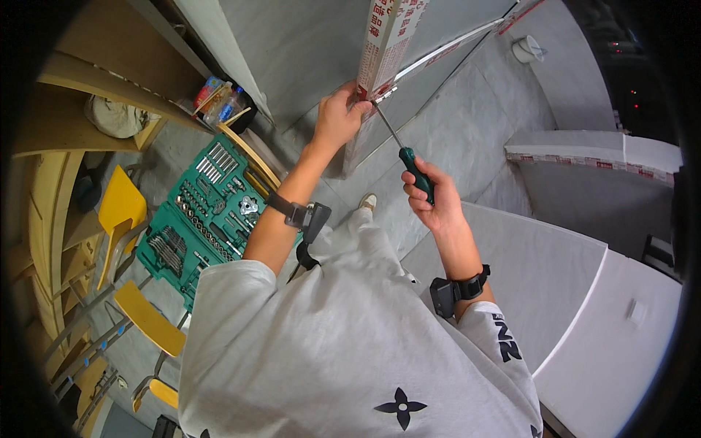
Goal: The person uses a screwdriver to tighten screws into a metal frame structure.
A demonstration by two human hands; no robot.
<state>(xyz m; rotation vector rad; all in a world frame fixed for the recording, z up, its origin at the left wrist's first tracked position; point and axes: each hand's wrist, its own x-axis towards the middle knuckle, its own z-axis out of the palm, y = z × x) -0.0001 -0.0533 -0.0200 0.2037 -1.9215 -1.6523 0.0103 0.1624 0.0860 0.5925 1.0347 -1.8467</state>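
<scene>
My right hand [436, 191] is wrapped round the dark green handle of a screwdriver [413, 165]. Its thin metal shaft slants up and left, and the tip meets the lower visible part of a profile post [385, 45] covered in white film with red print. Close beside that tip, my left hand [340, 119] grips the post's edge, its fingertips partly hidden behind it. Whether a screw sits under the tip is too small to tell. Both wrists wear black straps with small box-like devices.
A green tool case [191, 271] full of sockets and bits lies open at left, near yellow-seated chairs [123, 201]. Wooden shelving [55, 182] lines the far left. A grey panel [292, 51] stands ahead; a white cabinet [613, 321] stands at right. A white cup [523, 50] sits far right.
</scene>
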